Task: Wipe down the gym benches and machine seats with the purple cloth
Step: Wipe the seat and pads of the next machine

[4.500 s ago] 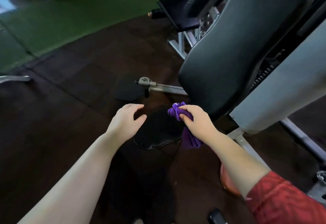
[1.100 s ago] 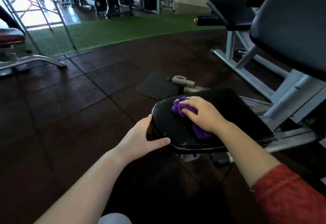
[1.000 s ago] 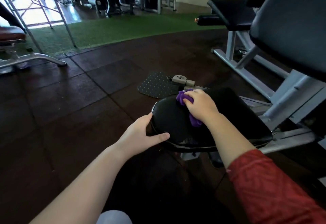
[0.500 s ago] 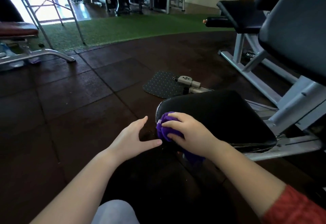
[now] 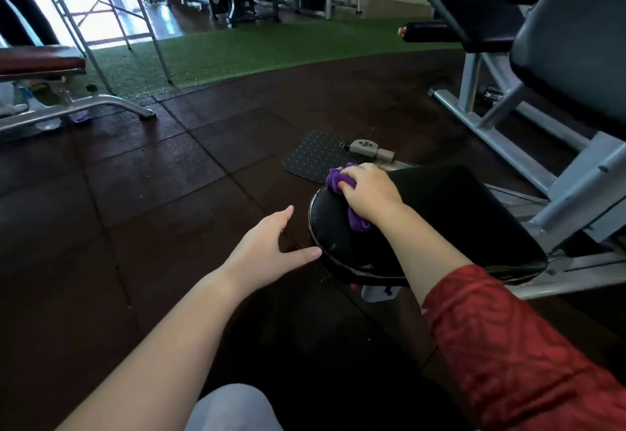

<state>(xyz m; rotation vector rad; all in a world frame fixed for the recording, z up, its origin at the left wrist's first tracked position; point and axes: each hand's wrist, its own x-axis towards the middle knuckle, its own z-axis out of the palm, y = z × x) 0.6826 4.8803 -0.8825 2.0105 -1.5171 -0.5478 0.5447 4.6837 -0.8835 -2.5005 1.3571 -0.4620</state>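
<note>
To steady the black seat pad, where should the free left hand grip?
Probably the rounded rim of the seat pad, from the left: that edge bulges towards the open left hand, while the right hand and purple cloth occupy its top.

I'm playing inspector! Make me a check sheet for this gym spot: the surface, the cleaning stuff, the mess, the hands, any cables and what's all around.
Surface: black seat pad, low to the floor, front rim scuffed.
Job's things: purple cloth, bunched up, on the pad's far left edge.
Clutter: studded mat and metal fitting on the floor just beyond the pad.
Hands: right hand grips the cloth and presses it on the pad; left hand open beside the pad's rim, holding nothing.
Cables: nothing seen.
Surroundings: dark floor tiles, green turf, red bench at left, grey machine frame at right.
</note>
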